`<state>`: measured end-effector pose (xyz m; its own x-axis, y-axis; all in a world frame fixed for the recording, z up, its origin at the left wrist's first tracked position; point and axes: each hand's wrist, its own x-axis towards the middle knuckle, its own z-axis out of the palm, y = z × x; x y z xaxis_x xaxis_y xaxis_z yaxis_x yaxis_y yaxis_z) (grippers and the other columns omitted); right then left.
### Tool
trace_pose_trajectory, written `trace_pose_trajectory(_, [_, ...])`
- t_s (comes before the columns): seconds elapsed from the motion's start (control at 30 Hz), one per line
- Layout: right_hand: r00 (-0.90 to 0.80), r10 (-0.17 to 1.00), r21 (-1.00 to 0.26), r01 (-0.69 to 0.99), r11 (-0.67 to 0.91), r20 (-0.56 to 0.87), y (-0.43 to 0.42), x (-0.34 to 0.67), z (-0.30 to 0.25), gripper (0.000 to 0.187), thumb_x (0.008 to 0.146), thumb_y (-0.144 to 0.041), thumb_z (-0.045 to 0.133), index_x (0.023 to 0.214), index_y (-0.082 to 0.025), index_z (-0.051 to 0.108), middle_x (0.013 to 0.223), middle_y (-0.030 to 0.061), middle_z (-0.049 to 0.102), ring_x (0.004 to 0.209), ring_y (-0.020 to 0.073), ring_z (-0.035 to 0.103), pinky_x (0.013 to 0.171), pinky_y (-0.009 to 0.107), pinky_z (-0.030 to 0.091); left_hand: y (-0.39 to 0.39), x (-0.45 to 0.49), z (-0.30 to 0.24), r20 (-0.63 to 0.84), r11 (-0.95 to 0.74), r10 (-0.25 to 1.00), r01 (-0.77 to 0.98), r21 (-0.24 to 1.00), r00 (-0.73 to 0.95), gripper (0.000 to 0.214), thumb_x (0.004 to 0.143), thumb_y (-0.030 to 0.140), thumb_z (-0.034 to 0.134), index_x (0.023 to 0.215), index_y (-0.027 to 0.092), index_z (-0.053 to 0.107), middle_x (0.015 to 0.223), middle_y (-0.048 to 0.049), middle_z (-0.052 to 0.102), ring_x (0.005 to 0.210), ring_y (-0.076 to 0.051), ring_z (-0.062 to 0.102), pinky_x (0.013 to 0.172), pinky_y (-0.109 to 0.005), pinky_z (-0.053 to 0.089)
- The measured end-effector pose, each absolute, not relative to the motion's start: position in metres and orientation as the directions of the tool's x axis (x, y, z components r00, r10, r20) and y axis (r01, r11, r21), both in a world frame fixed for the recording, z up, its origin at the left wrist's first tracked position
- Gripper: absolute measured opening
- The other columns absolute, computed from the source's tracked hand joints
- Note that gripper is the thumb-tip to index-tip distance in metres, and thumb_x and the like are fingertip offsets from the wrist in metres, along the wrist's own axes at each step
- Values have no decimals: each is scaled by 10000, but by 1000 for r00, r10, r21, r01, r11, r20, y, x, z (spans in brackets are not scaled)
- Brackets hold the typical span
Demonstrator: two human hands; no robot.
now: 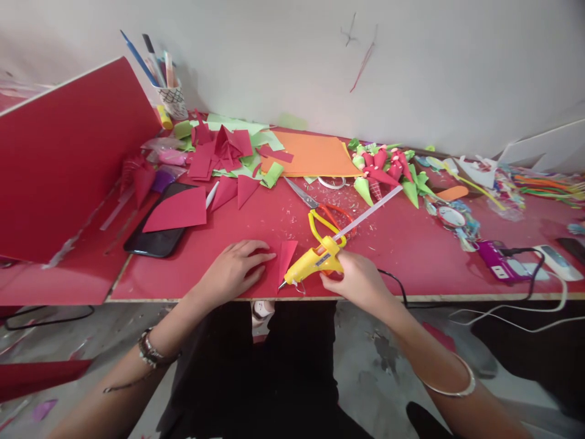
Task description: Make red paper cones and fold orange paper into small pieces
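Observation:
My right hand (359, 277) is wrapped round a yellow hot glue gun (317, 261), with a long clear glue stick (370, 212) jutting from its back. The gun's metal nozzle points down at the lower end of a folded red paper piece (286, 256) near the table's front edge. Lying on the red tabletop (155, 277), my left hand (235, 268) has its fingers stretched towards the paper's left side; whether the fingertips press on red paper there I cannot tell. Scissors with red and yellow handles (315, 210) lie just behind the gun, which partly covers them.
A red board (77, 158) leans at the left, beside a black phone (158, 241) under a red paper sector (178, 210). Behind are orange sheets (315, 155), red and green scraps and finished cones (377, 161). A purple power adapter (500, 261) with cables sits right.

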<state>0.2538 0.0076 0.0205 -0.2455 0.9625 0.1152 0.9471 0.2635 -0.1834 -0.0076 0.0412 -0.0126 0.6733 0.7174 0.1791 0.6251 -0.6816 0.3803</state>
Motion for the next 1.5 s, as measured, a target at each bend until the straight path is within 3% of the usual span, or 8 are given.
trace_pose_trajectory(0.5, [-299,949,-67,950,306,98,8,254,26,42,685,-211,481,694,-183,511,555,5,553,515,147,535,442,227,277,41,-7,-12,191,-679,721,624,387,666,308,862,230,392,1124,234,554,1156,-63,526,1047,-206,489,856,-379,424])
trace_pose_trajectory(0.9, [-284,952,-32,957,290,116,16,260,29,238,707,-194,442,917,-177,552,590,10,571,508,154,524,439,235,235,40,-7,-12,198,-675,726,624,394,659,312,854,230,402,1125,243,557,1160,-60,527,1053,-206,492,861,-382,426])
trace_pose_trajectory(1.07, [-258,958,13,966,258,122,19,261,32,168,700,-180,449,827,-175,560,577,15,566,505,157,521,441,242,218,40,-7,-13,194,-669,732,634,388,654,312,855,234,398,1122,247,561,1165,-53,527,1060,-204,490,873,-378,421])
trace_pose_trajectory(1.5, [-230,958,109,971,213,174,27,271,33,113,747,-196,450,826,-181,529,612,31,583,533,173,550,439,247,230,40,-6,-11,190,-672,728,631,387,659,319,858,232,389,1130,253,554,1155,-52,528,1054,-202,489,879,-380,417])
